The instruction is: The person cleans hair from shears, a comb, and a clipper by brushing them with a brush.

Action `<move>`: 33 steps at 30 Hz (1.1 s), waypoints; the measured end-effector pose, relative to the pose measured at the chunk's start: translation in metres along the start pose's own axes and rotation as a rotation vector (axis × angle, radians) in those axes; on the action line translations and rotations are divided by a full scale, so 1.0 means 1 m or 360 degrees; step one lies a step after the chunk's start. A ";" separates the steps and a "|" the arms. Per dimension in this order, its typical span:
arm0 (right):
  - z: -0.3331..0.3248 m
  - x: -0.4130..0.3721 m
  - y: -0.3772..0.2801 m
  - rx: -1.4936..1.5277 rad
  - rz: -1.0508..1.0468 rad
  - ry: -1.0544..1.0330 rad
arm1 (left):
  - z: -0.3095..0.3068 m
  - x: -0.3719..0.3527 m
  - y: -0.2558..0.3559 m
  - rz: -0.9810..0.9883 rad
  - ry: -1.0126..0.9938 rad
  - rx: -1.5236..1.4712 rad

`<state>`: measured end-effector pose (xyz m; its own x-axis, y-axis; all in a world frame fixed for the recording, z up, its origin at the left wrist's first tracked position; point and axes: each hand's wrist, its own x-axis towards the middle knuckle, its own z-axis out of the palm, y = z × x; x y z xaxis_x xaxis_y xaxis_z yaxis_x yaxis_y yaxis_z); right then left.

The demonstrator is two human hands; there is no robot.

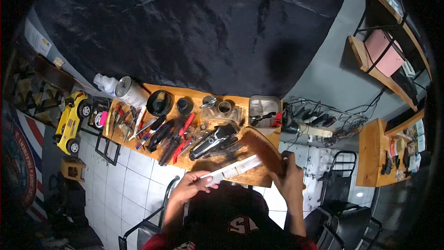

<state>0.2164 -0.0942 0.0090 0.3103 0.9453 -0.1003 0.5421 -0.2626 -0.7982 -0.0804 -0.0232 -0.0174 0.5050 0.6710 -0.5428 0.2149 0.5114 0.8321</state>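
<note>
My left hand [193,186] is closed on one end of a white comb [236,168], which points up and to the right over the table's front edge. In my right hand [288,174] is a brush [262,147] with a curved wooden back and brown bristles, its bristle side facing the comb. The comb's far end overlaps the lower bristles in this view. Just beyond the comb, a black and silver hair clipper [213,142] lies on the wooden table [259,176]. Beside the clipper are a black round hairbrush [170,150] and red-handled tools.
A black bowl [159,103], a white spray can [131,91] and a metal tray [264,107] stand along the table's back. Black chairs [340,222] flank me. A yellow toy car [72,122] is at left; tangled cables [340,120] hang at right.
</note>
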 end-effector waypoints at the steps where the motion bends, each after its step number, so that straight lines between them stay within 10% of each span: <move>1: 0.000 -0.005 -0.004 0.0051 0.0180 -0.0016 | -0.001 -0.001 0.001 -0.0003 -0.0020 -0.0025; 10: 0.068 -0.060 -0.032 0.0015 -0.0404 -0.0232 | -0.025 0.002 0.034 -0.0085 -0.0247 0.0125; 16: 0.101 -0.076 -0.029 0.0857 0.0370 -0.0146 | -0.060 0.006 0.052 -0.0073 -0.0482 0.0183; 19: 0.093 -0.082 -0.021 -0.0156 0.0067 0.0384 | -0.082 0.014 0.050 -0.0014 -0.0591 0.0302; 23: 0.088 -0.072 -0.062 -0.0221 0.0405 0.0819 | -0.104 0.019 0.058 -0.0003 -0.0655 0.0252; 33: 0.147 -0.062 -0.122 -0.0147 -0.0101 0.0414 | -0.122 0.029 0.070 0.0153 -0.0699 0.0270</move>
<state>0.0166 -0.0919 0.0256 0.4568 0.8823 0.1134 0.6321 -0.2323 -0.7392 -0.1523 0.0975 0.0113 0.8266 0.4021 -0.3937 0.2651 0.3388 0.9027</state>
